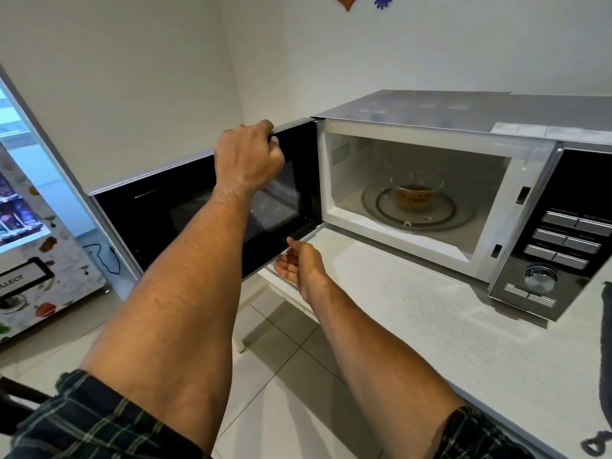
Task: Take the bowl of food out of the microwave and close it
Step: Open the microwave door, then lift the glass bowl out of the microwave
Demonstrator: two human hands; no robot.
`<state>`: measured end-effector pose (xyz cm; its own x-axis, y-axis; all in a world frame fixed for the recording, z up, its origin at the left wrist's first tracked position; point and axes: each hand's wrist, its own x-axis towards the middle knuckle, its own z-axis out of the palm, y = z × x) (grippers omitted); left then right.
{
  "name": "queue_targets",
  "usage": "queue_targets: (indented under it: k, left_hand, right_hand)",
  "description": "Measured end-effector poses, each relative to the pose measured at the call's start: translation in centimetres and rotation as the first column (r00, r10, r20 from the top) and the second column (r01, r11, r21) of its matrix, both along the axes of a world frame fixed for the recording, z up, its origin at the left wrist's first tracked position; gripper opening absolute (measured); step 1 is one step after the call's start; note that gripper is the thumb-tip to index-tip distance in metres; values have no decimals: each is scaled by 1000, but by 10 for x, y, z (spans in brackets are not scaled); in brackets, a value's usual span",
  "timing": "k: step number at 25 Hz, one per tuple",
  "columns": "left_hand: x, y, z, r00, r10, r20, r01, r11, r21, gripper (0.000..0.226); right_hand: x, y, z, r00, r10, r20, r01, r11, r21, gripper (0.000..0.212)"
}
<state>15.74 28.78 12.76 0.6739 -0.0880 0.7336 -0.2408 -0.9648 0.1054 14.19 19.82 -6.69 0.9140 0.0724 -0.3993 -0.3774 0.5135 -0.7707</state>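
Note:
A silver microwave (463, 111) stands on a white counter (430, 326) with its black door (149, 220) swung wide to the left. Inside, a clear glass bowl (415, 190) of brownish food sits on the glass turntable (460, 217). My left hand (246, 154) grips the top edge of the door. My right hand (298, 263) hovers below the door's lower corner, palm up, fingers loosely apart, holding nothing. Both hands are outside the cavity, left of the bowl.
The microwave's control panel (563, 246) with buttons and a dial is at the right. A vending machine (29, 226) stands at the left on the tiled floor (281, 376). A dark object (606, 359) lies at the counter's right edge.

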Motion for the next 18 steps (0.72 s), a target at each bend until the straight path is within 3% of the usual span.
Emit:
queue_targets:
  k: [2, 4, 7, 9, 11, 16, 18]
  left_hand:
    - [0, -13, -13, 995, -48, 85, 52, 997, -48, 38]
    - [0, -32, -25, 988, -88, 129, 106, 984, -140, 35]
    - [9, -64, -43, 971, -146, 190, 177, 972, -154, 28]
    - [19, -88, -58, 964, -234, 126, 254, 951, -177, 27]
    - [30, -115, -74, 955, -296, 8, 285, 912, -294, 30]
    - [68, -169, -109, 899, -387, -208, 186, 764, -618, 44]
    - [83, -188, -117, 832, -461, -309, 92, 663, -743, 43]
  right_hand:
    - [4, -13, 0, 993, -107, 46, 115, 968, -223, 22]
    - [3, -36, 3, 940, -273, 206, 332, 873, -357, 25]
    - [-2, -87, 15, 776, -383, 501, 620, 609, -495, 24]
    - [0, -123, 27, 678, -408, 612, 733, 441, -518, 16]
    - [7, -155, 38, 634, -441, 635, 773, 337, -537, 20]
    - [31, -215, 50, 645, -594, 481, 757, 412, -507, 12]
    - [43, -231, 53, 615, -628, 476, 780, 394, -486, 21]
